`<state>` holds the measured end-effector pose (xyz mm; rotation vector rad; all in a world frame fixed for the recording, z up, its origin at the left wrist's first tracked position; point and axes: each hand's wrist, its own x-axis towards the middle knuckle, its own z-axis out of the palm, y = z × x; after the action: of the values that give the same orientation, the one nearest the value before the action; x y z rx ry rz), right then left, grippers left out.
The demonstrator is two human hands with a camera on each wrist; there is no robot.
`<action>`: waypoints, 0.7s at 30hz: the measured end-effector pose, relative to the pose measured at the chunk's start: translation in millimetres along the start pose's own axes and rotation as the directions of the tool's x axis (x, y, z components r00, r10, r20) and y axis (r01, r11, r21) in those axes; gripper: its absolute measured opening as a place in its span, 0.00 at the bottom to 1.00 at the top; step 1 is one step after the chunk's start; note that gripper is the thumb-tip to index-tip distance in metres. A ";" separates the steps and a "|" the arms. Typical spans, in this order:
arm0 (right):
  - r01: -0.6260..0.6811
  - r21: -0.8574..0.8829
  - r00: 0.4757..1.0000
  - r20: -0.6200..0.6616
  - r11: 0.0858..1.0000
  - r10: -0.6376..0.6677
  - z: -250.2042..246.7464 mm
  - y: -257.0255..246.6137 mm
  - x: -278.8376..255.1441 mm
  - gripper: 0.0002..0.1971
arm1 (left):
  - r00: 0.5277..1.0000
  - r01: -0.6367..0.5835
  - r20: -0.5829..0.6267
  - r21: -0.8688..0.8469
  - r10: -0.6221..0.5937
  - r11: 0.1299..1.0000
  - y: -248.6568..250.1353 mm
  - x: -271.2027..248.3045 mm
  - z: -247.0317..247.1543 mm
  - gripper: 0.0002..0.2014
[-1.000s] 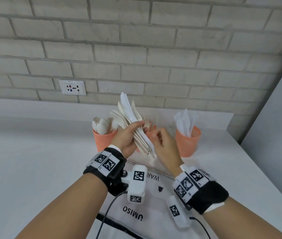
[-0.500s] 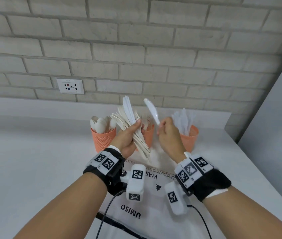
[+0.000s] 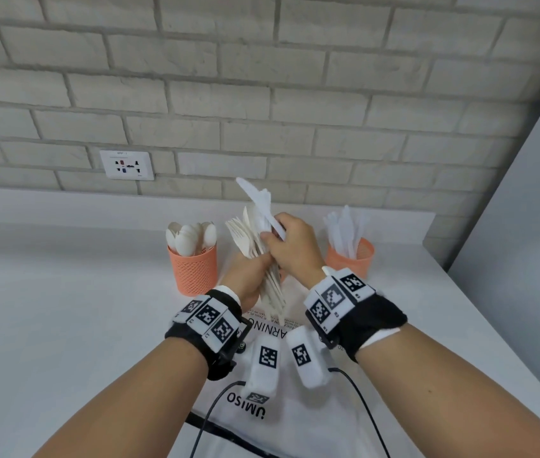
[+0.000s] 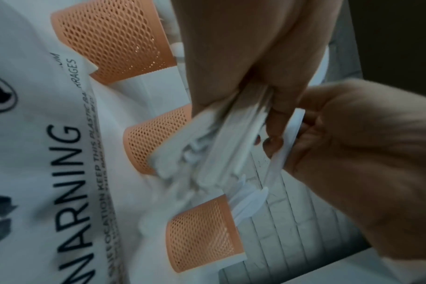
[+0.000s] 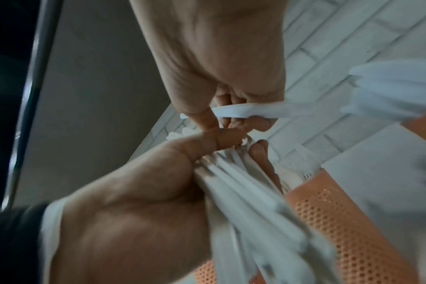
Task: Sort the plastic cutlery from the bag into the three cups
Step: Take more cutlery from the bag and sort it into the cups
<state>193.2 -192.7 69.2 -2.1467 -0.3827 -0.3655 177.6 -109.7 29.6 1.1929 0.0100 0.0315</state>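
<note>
Left hand [image 3: 248,276]: wrapped round a bundle of mixed cutlery [image 3: 262,256], handles pointing down, held above the middle cup [image 4: 156,138]. Right hand [image 3: 295,246]: fingers pinching a single white knife [image 3: 258,203], blade up and tilted left, just beside the bundle and touching the left hand. Left cup [image 3: 192,269]: orange mesh, filled with spoons. Right cup [image 3: 351,256]: orange mesh, holding knives. Bag [image 3: 281,421]: white, printed, flat on the white surface [image 3: 63,309], near side. Wall socket [image 3: 127,165]: far left, on brick wall.
</note>
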 end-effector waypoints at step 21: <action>0.017 0.396 0.869 -0.459 0.918 0.182 -105.9 65.2 40.8 0.05 | 0.977 0.214 0.051 -0.217 -0.208 0.952 -9.4 15.9 24.5 0.11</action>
<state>244.0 -310.3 96.2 -1.6003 -0.0565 -0.7026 194.3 -135.5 30.0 0.9633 0.1075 -0.1688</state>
